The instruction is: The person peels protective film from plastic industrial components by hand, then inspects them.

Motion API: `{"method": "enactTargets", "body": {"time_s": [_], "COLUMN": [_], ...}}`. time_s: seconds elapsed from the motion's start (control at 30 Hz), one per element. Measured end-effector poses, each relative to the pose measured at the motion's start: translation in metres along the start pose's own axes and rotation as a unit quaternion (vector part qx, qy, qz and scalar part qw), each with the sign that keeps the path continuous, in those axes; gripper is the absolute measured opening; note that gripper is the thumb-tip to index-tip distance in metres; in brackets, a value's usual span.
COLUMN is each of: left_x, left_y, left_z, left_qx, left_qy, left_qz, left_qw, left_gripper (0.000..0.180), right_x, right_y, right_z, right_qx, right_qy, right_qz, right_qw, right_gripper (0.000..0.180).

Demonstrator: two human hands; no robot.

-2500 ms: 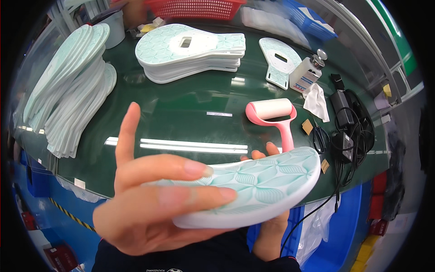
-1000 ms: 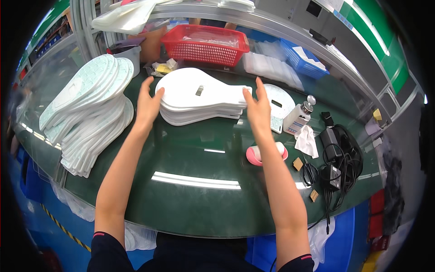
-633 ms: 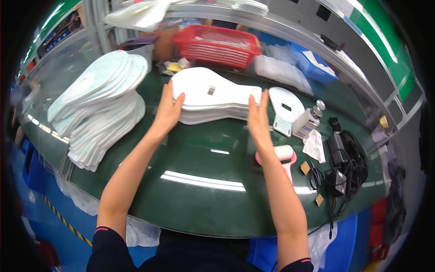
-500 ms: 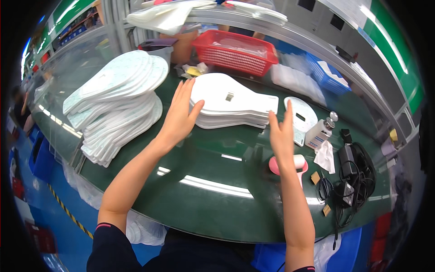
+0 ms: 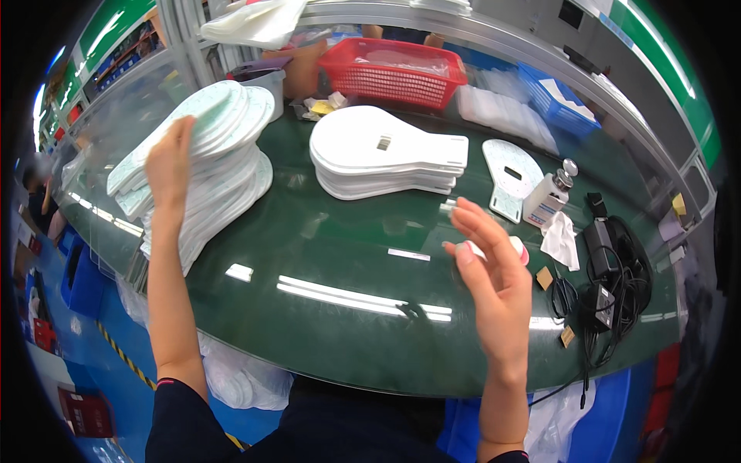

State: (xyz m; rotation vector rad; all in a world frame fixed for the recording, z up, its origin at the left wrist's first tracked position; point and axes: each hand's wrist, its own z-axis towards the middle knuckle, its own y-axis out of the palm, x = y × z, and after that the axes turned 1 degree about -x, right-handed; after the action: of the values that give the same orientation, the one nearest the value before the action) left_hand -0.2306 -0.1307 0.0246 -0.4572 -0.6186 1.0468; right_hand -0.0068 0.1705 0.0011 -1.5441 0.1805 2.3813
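My left hand [image 5: 169, 163] is at the left stack of paddle-shaped panels with pale green-marked film [image 5: 251, 123], over its top panels. Motion blurs its fingers, so whether they grip a panel cannot be made out. My right hand [image 5: 494, 282] is raised above the table with thumb and fingers apart and nothing in it. Behind that hand a pink and white roller-like item [image 5: 521, 250] is mostly hidden. Between the hands, farther back, lies a neat stack of plain white paddle-shaped panels [image 5: 363, 143], touched by neither hand.
A single panel with a slot [image 5: 505, 166] lies right of the white stack, beside a pump bottle [image 5: 548, 199] and crumpled tissue [image 5: 560, 241]. Black cables and adapters [image 5: 610, 270] cover the right edge. Behind stand a red basket [image 5: 390, 76] and a blue basket [image 5: 556, 108].
My left hand has left the white stack and moved left to the film-covered stack. My right hand has drawn back from the white stack's narrow end toward me, its fingers spreading.
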Motion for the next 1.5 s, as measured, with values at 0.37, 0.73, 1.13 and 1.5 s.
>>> {"method": "enactTargets", "body": {"time_s": [0.37, 0.73, 1.13, 1.5], "left_x": [0.111, 0.185, 0.174, 0.184], "left_y": [-0.059, -0.058, -0.044, -0.059], "left_z": [-0.045, -0.156, -0.164, -0.175], "left_qx": [0.243, -0.281, -0.42, -0.328], "left_qy": [0.015, 0.18, -0.225, -0.199], "left_qz": [-0.213, -0.544, -0.691, -0.781], "left_qw": [0.946, 0.77, 0.544, 0.492], "left_gripper": [0.017, 0.022, 0.048, 0.025], "right_x": [-0.004, 0.014, 0.021, -0.001], "right_y": [0.034, 0.035, -0.009, -0.027], "right_z": [-0.067, -0.109, -0.105, -0.109], "right_qx": [-0.095, 0.051, 0.154, 0.352], "right_qy": [0.131, 0.146, 0.105, 0.064], "right_qz": [0.118, 0.343, 0.282, 0.445], "right_qw": [0.98, 0.926, 0.941, 0.821], "right_gripper": [0.03, 0.088, 0.065, 0.087]}}
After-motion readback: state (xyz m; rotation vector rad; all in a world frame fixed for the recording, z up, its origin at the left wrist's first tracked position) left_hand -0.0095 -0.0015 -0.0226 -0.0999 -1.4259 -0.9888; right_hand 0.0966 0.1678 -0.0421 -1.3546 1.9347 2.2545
